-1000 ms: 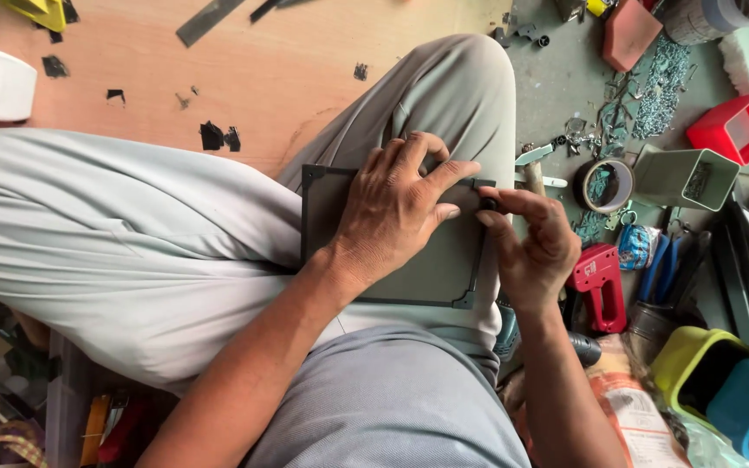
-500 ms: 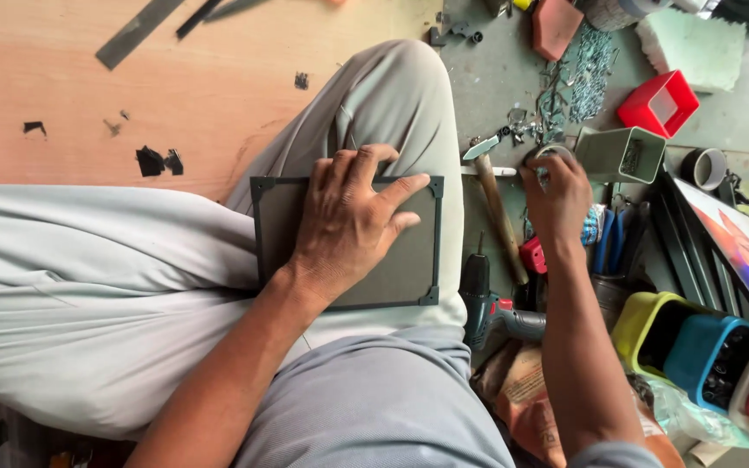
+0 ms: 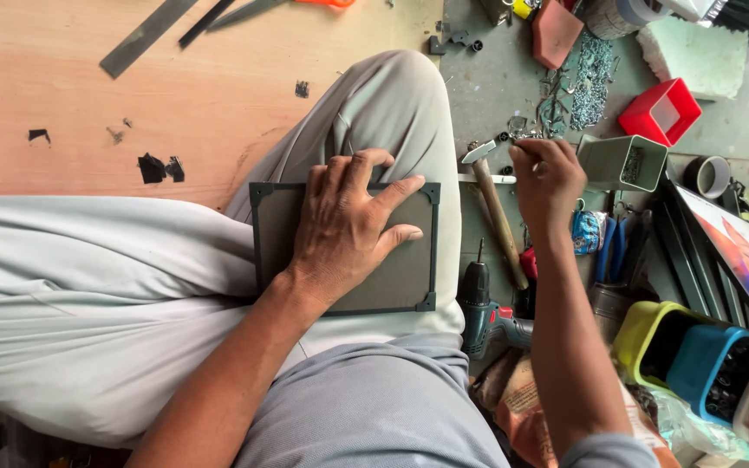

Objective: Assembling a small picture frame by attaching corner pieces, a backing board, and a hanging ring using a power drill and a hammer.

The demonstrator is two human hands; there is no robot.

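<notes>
Two hands: apart.
Left hand (image 3: 346,227): flat on the grey framed panel (image 3: 400,273) across the thigh; keep pressing.
Right hand (image 3: 546,176): pinched, contents unclear, just beside the hammer (image 3: 494,208).

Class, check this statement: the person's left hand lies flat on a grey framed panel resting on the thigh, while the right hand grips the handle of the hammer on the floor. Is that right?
Not quite. In the head view the right hand does not grip the hammer; it pinches something small just above the hammer head, and the wooden handle lies free on the floor. The rest holds: the left hand lies flat on the grey framed panel on the thigh.
</notes>
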